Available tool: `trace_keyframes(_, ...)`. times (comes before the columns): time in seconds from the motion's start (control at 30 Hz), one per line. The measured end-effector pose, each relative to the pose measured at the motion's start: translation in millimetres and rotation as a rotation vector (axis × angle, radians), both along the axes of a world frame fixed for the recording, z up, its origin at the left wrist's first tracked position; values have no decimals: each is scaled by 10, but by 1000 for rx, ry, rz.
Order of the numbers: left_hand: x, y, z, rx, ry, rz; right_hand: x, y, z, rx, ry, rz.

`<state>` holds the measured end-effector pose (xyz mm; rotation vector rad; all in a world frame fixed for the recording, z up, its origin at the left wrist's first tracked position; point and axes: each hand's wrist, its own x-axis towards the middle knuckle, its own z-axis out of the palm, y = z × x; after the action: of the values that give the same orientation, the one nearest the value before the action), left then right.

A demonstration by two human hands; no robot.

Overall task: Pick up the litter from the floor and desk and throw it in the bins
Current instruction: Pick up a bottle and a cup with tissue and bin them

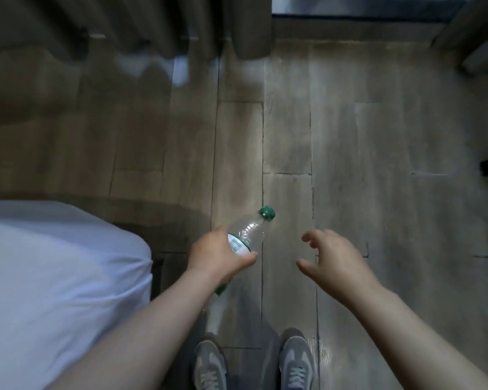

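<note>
Wooden floor (350, 136) beside the bed (54, 277): left hand (219, 256) grips a clear bottle (248, 232); right hand (333, 257) loosely spread, empty.

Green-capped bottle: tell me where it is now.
Head view, lower centre: the green-capped bottle is held in the left hand above the wooden floor, between the white bed and the empty right hand.

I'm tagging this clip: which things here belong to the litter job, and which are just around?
Job: clear plastic bottle with green cap, gripped by the left hand; empty right hand.
Just around: white-sheeted bed; brown curtains; grey wood-plank floor; grey sneakers.
</note>
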<state>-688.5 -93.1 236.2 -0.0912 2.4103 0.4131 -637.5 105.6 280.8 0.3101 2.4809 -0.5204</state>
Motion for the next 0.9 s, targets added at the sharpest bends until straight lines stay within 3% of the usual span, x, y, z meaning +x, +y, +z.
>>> trace_keyframes(0.13,39,38,884,126,-29,111,72,33,808,39,19,-14)
trace_keyframes(0.43,8,61,3203,235,150,-98,297,100,2834,85,110,-102)
trace_keyframes(0.57,86,71,4180,337,199,-43,456,92,3743,70,202,-155)
trace_keyframes(0.9,441,287,5922,574,290,-91,980,257,5669,98,417,-271)
